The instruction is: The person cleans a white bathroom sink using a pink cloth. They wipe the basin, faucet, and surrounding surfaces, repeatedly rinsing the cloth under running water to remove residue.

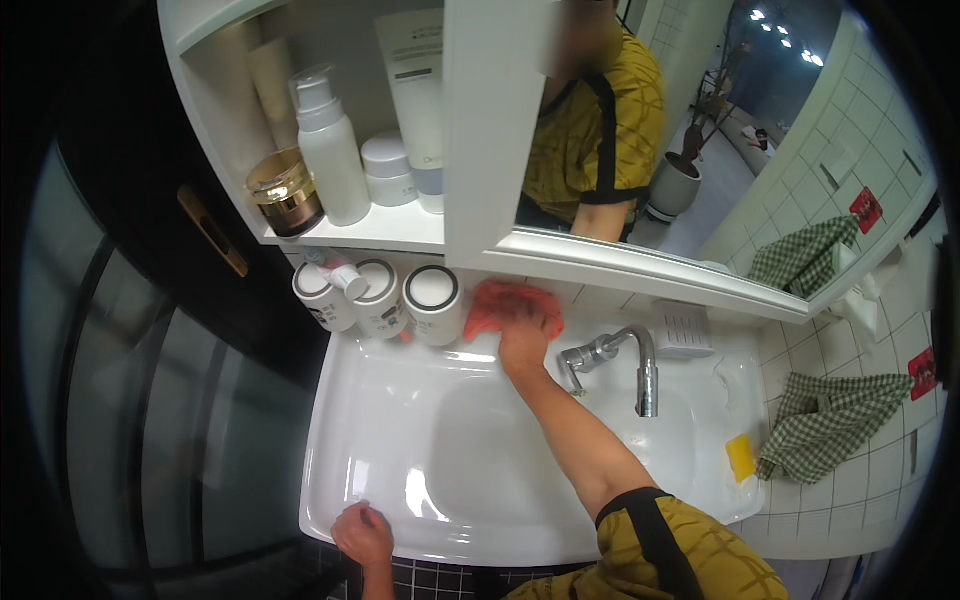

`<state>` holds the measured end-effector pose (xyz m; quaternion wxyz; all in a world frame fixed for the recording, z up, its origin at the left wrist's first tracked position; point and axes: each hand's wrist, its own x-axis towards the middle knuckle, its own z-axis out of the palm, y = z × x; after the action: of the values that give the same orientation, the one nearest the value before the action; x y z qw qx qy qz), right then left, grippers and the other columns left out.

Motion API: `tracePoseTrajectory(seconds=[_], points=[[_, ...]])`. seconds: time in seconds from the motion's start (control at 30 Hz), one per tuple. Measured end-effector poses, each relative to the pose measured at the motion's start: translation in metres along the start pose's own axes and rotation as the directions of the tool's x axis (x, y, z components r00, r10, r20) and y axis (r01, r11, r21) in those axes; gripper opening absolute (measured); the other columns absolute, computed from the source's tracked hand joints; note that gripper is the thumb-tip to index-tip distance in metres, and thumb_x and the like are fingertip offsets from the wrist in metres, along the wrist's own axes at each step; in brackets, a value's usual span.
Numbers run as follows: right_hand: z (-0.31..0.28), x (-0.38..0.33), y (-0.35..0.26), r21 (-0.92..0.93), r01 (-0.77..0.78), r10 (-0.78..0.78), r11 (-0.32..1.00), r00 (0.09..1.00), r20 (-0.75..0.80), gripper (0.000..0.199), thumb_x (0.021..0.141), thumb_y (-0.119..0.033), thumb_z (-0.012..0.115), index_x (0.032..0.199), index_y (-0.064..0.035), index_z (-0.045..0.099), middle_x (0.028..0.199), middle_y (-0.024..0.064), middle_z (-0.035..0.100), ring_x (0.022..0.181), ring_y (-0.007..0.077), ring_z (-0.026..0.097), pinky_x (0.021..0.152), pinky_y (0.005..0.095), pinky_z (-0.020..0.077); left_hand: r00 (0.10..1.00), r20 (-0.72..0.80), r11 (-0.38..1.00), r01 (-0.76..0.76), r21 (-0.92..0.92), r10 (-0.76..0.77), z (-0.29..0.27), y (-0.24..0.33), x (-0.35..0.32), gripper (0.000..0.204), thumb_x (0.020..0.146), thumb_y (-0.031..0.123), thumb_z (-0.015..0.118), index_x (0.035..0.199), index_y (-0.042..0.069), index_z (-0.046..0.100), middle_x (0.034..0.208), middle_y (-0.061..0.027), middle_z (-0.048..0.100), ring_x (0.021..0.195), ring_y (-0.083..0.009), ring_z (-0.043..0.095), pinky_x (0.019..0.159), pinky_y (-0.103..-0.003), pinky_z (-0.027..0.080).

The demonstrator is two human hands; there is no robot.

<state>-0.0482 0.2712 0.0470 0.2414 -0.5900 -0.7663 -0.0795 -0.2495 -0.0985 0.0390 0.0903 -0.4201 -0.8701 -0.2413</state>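
Note:
My right hand (526,335) reaches across the white sink (385,440) to its back ledge. It presses on a crumpled pink-red cloth (487,307), fingers partly sunk in the folds. Just right of this hand stands the chrome faucet (648,375), its lever pointing down toward the basin. On the left, the nearest of several white canisters with dark-ringed lids, a round one (434,312), is close beside the cloth. My left hand (363,533) rests at the front left rim of the sink, its fingers curled in, with nothing seen in them.
Above the ledge hangs a white mirror cabinet (480,200), its open shelf holding a pump bottle (335,160) and jars. A pink-and-white tube (340,275) lies across the canisters. At the right are a white slotted holder (685,330), a yellow sponge (740,458) and a checkered towel (825,425).

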Motion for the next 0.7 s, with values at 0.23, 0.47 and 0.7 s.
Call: tracePoseTrajectory(seconds=[0.23,0.47,0.7], points=[[-0.011,-0.005,0.067,-0.109,-0.327,0.301,0.939,0.932,-0.201,0.032,0.083,-0.015,0.054,0.114,-0.0089,0.061,0.126,0.0137,0.051,0.115,0.0395,0.044,0.097,0.0486,0.0358,0.998,0.046,0.999,0.038,-0.029,-0.037,-0.003,0.001,-0.002,0.009,0.074,0.008,0.063,0.082,0.007,0.067,0.083,-0.0080,0.066,0.079,-0.0301,0.061,0.077,-0.042,0.043],[-0.020,0.023,0.069,-0.266,-0.605,0.558,0.750,0.796,-0.235,0.041,0.083,-0.019,0.055,0.122,-0.0031,0.053,0.128,0.0188,0.048,0.113,0.0417,0.044,0.094,0.0488,0.0379,0.999,0.007,0.997,0.041,-0.067,-0.041,0.002,-0.006,-0.007,0.009,0.074,0.008,0.063,0.082,0.008,0.067,0.081,-0.0081,0.065,0.078,-0.0303,0.060,0.076,-0.041,0.043],[0.005,-0.028,0.008,0.067,0.132,-0.121,0.989,0.982,-0.144,0.016,0.079,-0.012,0.052,0.091,-0.0102,0.063,0.101,0.0161,0.055,0.097,0.0369,0.049,0.085,0.0500,0.0394,0.999,0.023,0.999,0.035,-0.033,-0.034,-0.002,-0.001,-0.002,0.009,0.074,0.007,0.062,0.081,0.008,0.066,0.079,-0.0081,0.065,0.076,-0.0296,0.059,0.075,-0.041,0.043]])
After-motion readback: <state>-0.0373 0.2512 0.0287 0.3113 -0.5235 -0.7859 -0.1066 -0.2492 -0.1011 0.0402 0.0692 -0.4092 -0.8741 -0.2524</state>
